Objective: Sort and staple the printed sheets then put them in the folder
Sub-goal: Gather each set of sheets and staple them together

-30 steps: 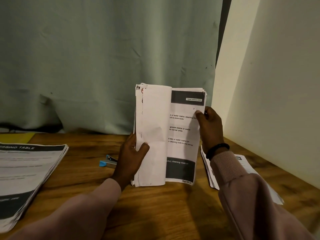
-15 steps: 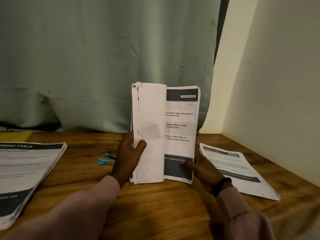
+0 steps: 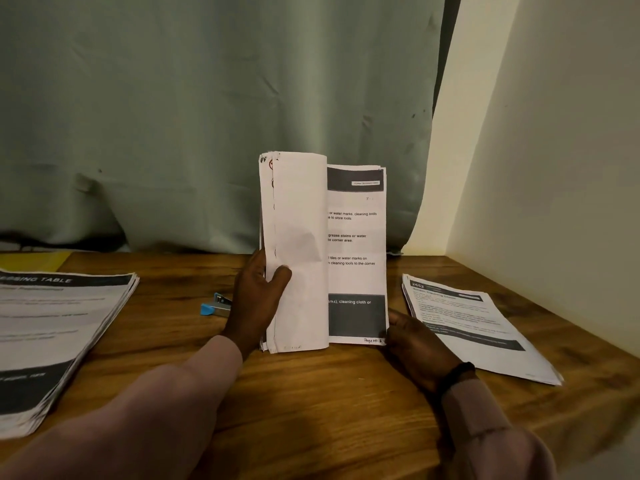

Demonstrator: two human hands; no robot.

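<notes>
the left hand (image 3: pixel 258 299) grips the sheaf of printed sheets (image 3: pixel 322 251) standing on end on the wooden table (image 3: pixel 311 393), thumb across the folded-back front pages and the other fingers behind, so the leaves already checked stay rolled out of the way and the page beneath shows its text and the handwritten page number at its foot. the right hand (image 3: pixel 415 344) sits at the sheaf's lower right corner beside that number, fingers curled toward the paper's edge; whether they pinch the corner or only touch it, i cannot tell. holding the sheaf upright likely keeps its edges squared while the pages are sorted.

right of the sheaf lies a thin stack of sorted sheets (image 3: pixel 481 323), laid flat and angled, probably pages already pulled out. left of the sheaf a thicker pile headed "table" (image 3: pixel 59 334) waits, and just left of the left hand the blue stapler (image 3: pixel 214 305) lies untouched. behind that pile a yellow folder (image 3: pixel 34 261) peeks out, judging by its colour and place. a green curtain (image 3: pixel 207 116) hangs behind the sheaf.

a second ago the right hand was high on the sheaf's right edge; it has dropped to the bottom corner, uncovering the right stack.
</notes>
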